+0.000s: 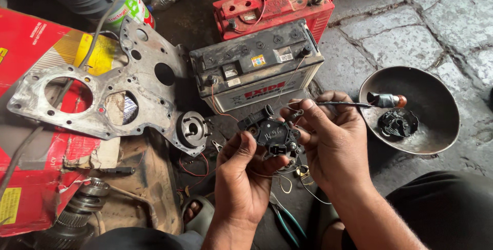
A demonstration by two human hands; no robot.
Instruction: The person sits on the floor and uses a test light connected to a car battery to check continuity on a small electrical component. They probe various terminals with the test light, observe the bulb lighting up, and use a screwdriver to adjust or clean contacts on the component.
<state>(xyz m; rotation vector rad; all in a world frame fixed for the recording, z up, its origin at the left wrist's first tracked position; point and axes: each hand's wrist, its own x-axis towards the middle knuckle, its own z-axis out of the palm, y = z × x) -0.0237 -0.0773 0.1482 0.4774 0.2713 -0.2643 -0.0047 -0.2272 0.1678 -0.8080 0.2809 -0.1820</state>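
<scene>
My left hand [241,178] holds a small black electrical part [273,134] from below, thumb on its face. My right hand [331,139] grips the same part's right side and pinches a thin black wire [341,104] that runs right to a small bulb with an orange tip [387,100]. The bulb hangs over a dark metal bowl [441,106]. A second black part [398,122] lies inside that bowl. Thin orange wires trail from the part up to the grey battery [254,68].
A red battery [272,6] stands behind the grey one. A flat metal engine plate [120,83] lies at left on red cardboard [31,39]. A gear shaft [77,209] is at lower left. Pliers with green handles [287,222] lie between my knees. Stone paving is at right.
</scene>
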